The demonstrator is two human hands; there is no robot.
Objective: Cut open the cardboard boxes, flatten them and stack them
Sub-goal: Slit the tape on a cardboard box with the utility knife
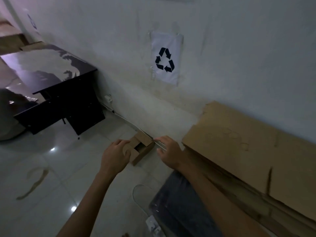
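Left hand (116,154) grips box (143,147), right hand (168,151) beside.

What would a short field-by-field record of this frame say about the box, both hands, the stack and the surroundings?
small box: on the floor by the wall, top flaps open, not flattened
left hand: grips the box's left flap
right hand: at the box's right edge; grip unclear
flattened stack: lies to the right, against the wall
recycling sign: taped on the wall above
dark desk: to the left, by the wall
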